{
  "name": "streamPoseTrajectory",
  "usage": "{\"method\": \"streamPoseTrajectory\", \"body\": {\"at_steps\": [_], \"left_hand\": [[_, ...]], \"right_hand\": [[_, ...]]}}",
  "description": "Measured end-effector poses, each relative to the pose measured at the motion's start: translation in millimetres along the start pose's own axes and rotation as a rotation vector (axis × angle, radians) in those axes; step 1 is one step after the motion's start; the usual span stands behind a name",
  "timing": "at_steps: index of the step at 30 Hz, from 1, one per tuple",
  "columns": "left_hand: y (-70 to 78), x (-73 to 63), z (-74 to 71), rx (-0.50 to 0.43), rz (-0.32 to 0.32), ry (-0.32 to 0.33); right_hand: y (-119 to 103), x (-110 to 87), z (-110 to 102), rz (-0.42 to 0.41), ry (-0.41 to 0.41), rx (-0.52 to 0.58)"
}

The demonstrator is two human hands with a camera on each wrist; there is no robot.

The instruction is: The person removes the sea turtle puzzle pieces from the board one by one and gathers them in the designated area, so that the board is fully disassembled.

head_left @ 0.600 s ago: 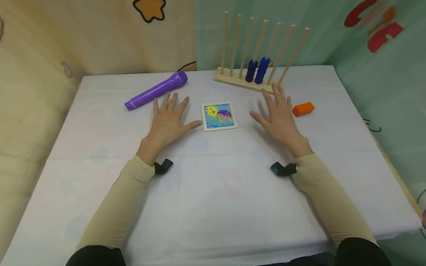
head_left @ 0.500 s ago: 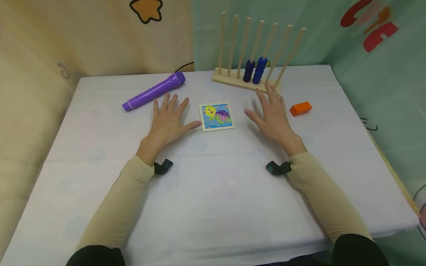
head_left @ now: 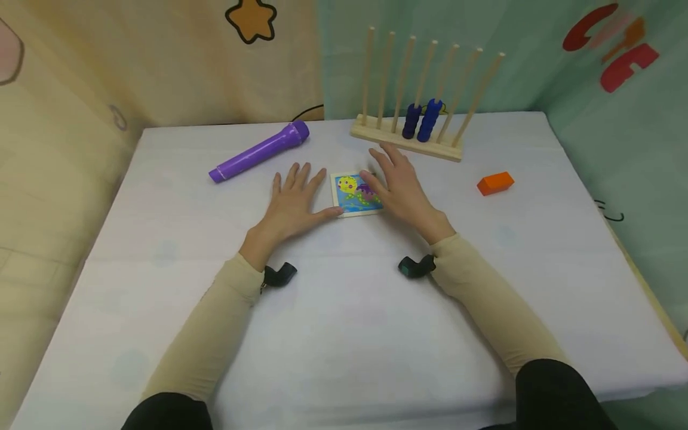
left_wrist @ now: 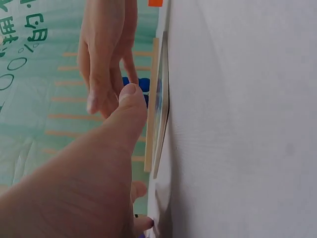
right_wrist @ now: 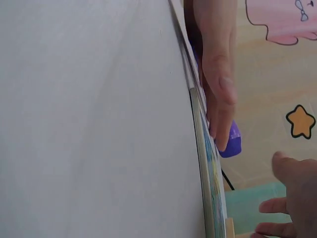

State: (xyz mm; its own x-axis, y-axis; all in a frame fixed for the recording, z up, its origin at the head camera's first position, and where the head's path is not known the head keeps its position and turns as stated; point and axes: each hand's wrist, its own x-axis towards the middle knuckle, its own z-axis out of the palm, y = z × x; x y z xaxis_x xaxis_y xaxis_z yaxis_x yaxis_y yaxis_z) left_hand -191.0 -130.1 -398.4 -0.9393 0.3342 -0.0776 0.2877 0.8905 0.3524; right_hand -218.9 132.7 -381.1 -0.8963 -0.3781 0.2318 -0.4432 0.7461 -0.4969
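A square picture puzzle [head_left: 352, 194] with a yellow and purple cartoon animal on blue lies flat on the white table. My left hand [head_left: 286, 210] is just left of it, fingers spread, its thumb by the puzzle's lower left edge; whether they touch is unclear. Over the puzzle's right side hovers my right hand [head_left: 404, 196], fingers apart and holding nothing, hiding part of the picture. In the left wrist view the puzzle [left_wrist: 163, 106] shows edge-on below the left thumb. The right wrist view shows the puzzle's side [right_wrist: 208, 168] and the right hand [right_wrist: 299, 198] raised off it.
Behind the puzzle stands a wooden peg rack [head_left: 405, 142] with dark blue and blue beads on two of its rods. A purple toy microphone [head_left: 259, 152] lies at the back left, an orange block [head_left: 495, 183] at the right. Fabric walls [head_left: 226, 77] border the table.
My right hand has moved left, from beside the puzzle to over its right part. The left hand has shifted slightly right, nearer the puzzle. The head view has shifted a little.
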Motion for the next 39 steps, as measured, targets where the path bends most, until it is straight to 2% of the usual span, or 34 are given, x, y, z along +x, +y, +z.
{"method": "streamPoseTrajectory", "body": {"at_steps": [4,7,14,20,30,39], "left_hand": [[3.1,6.2,6.6,0.007,0.018,-0.025],[2.7,9.2,7.8,0.028,0.03,-0.034],[-1.0,14.0,9.1,0.032,0.064,-0.011],[-3.0,18.2,12.2,0.009,0.087,0.026],[1.2,19.4,12.4,-0.01,0.106,0.057],[-1.2,17.1,12.4,0.004,0.088,0.057]], "right_hand": [[-9,12.4,11,0.004,-0.028,0.033],[-18,22.6,20,0.002,-0.021,0.075],[-32,38.1,41,0.028,-0.003,0.132],[-37,40.5,52,0.076,0.032,0.121],[-22,36.4,60,0.063,0.156,0.161],[-23,36.7,62,0.062,0.161,0.187]]}}
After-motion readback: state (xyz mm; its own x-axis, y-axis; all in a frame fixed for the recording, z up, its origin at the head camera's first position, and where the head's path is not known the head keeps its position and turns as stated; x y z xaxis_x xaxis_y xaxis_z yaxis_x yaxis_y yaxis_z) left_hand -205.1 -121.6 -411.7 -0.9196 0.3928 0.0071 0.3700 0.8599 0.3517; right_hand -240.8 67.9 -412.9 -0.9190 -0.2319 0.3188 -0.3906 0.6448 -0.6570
